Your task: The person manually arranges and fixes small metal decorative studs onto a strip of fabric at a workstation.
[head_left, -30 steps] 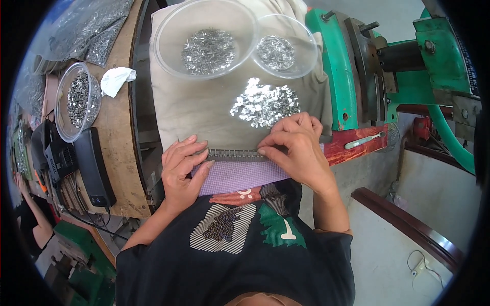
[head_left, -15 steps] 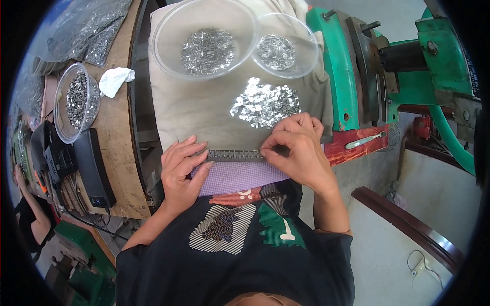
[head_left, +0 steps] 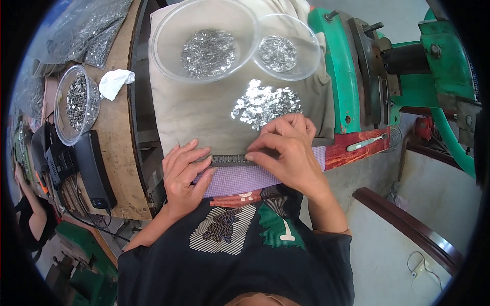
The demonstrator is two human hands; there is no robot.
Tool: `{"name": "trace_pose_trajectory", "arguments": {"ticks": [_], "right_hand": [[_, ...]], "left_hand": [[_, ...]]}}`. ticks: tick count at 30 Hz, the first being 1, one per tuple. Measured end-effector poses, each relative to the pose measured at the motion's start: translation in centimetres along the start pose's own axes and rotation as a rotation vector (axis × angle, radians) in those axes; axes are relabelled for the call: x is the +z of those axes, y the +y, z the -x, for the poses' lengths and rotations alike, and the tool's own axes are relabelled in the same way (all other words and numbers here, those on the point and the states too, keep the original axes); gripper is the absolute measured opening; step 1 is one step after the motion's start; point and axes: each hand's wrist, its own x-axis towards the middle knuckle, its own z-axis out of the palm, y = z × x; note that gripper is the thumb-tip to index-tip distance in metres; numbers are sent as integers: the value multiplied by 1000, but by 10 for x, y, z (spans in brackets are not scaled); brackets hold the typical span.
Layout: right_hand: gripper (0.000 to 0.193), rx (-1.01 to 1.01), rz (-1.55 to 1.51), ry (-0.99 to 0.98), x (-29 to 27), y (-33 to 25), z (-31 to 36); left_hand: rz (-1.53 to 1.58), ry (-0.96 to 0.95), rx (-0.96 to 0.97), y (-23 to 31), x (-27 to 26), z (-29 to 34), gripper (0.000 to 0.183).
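A dark narrow strip with a row of small slots (head_left: 228,159) lies across the near edge of the cloth. Its left end is steadied between the thumb and fingers of my left hand (head_left: 182,171). My right hand (head_left: 290,153) has thumb and forefinger pinched together at the strip's right part, covering that stretch; whatever tiny thing they hold is hidden. Just beyond the right hand, a loose pile of small shiny metal pieces (head_left: 265,104) is spread on the beige cloth (head_left: 189,109). A purple checked cloth (head_left: 245,179) lies under the strip, toward me.
A large clear bowl (head_left: 166,66) and a smaller one (head_left: 310,61), both with metal pieces, stand at the back. A green machine (head_left: 334,76) borders the right side. On the wooden table (head_left: 120,168) at left stands another tub (head_left: 94,104). A person's arm (head_left: 33,196) shows far left.
My right hand has slid left along the strip, its pinched fingertips now nearer the middle. The left hand stays at the strip's left end.
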Motion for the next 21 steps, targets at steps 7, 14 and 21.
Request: {"name": "trace_pose_trajectory", "arguments": {"ticks": [7,14,21], "right_hand": [[12,-15,33,-14,2,-1,-1],[9,3,-38,-22,-4,3,-4],[10,-87,20,369,-33,13,-43]], "left_hand": [[-35,-19,23,6,-8,-8,22],[-130,-80,-14,18,-17,-25,18],[-226,-219,-65,30,-18,-41,17]]}}
